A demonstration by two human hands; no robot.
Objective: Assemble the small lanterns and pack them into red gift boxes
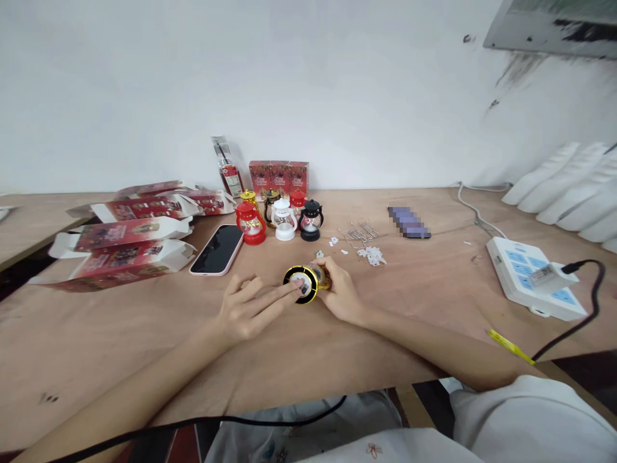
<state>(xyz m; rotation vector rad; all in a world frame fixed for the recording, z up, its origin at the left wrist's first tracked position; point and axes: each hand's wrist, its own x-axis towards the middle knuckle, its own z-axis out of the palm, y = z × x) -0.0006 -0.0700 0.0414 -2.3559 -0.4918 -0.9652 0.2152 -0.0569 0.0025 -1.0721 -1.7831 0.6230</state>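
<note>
A small gold lantern (308, 284) lies on its side above the table, its round black-and-gold base turned toward me. My right hand (343, 294) is closed around its body, which the fingers partly hide. My left hand (255, 305) reaches in from the left with two fingers stretched out, their tips touching the white middle of the base. Behind the hands stand small lanterns: a red one (251, 224), a white one (283, 220) and a black one (311, 220) in front, with gold, bronze and red ones behind them.
Open red-and-white boxes (130, 241) pile up at the left, beside a phone (218, 249). A bottle (230, 175) and red boxes (278, 177) stand by the wall. Wire handles (361, 235) and white pieces (372, 256) lie right of centre. A power strip (535, 276) sits at right.
</note>
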